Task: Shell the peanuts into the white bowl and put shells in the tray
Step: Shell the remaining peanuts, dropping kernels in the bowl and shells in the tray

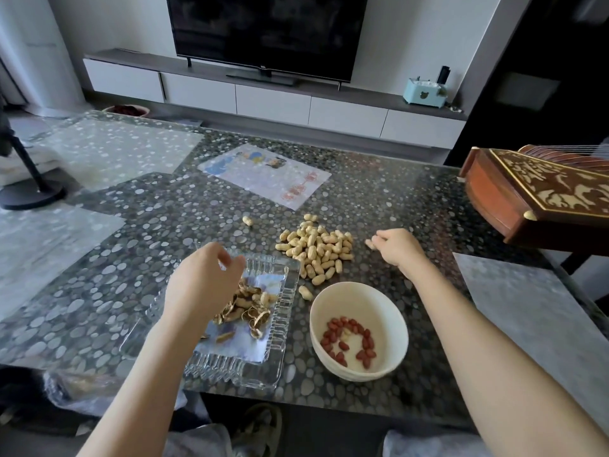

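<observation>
A pile of unshelled peanuts [316, 249] lies on the pebble-patterned table. To the right of the pile, my right hand [397, 247] pinches a single peanut [370, 244] in its curled fingertips, low over the tabletop. My left hand [202, 282] hovers over the back of the clear glass tray [280, 341], fingers loosely bent downward and holding nothing I can see. Broken shells [250, 310] lie heaped in the tray under that hand. The white bowl [397, 313], right of the tray, holds several red-skinned kernels [349, 341]. One loose peanut [305, 292] lies between tray and bowl.
A carved wooden instrument [543, 199] juts over the table's right edge. A printed sheet [263, 174] lies beyond the pile, and another stray peanut [247, 220] sits near it. A grey mat [527, 308] covers the right side. A fan base [29, 192] stands far left.
</observation>
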